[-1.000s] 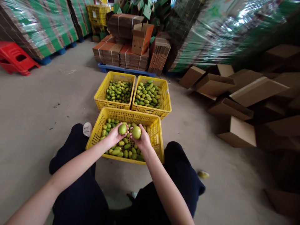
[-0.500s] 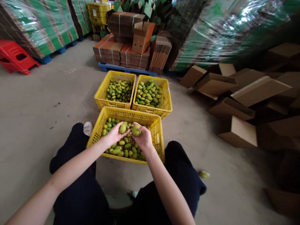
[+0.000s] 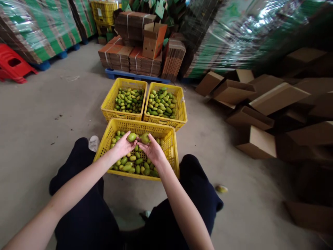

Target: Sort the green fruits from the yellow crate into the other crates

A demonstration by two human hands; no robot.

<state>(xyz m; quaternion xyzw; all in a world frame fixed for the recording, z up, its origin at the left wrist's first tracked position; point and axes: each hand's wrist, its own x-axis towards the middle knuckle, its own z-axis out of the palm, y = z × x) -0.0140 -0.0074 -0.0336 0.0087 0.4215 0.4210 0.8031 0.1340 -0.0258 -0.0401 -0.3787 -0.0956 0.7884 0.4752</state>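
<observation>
In my left hand (image 3: 124, 144) lies a green mango (image 3: 131, 137), held between thumb and fingers with the palm turned up. A second, yellower-green mango (image 3: 145, 138) rests in my right hand (image 3: 154, 150), against the thumb and fingers. Both hands are close together, their fingertips almost meeting, above the near yellow crate (image 3: 170, 146). Several loose green mangoes (image 3: 126, 168) cover part of that crate's slotted floor.
Behind stand two yellow crates of mangoes, one left (image 3: 109, 104) and one right (image 3: 180, 111). One mango (image 3: 221, 189) lies on the floor at right. Cardboard boxes (image 3: 262, 142) are piled to the right, flattened cartons (image 3: 145, 64) behind, and a red stool (image 3: 15, 64) far left.
The view has shifted slightly. Both hands have moved a little farther forward with their mangoes, and the right hand's fingers have opened out more beneath its mango.
</observation>
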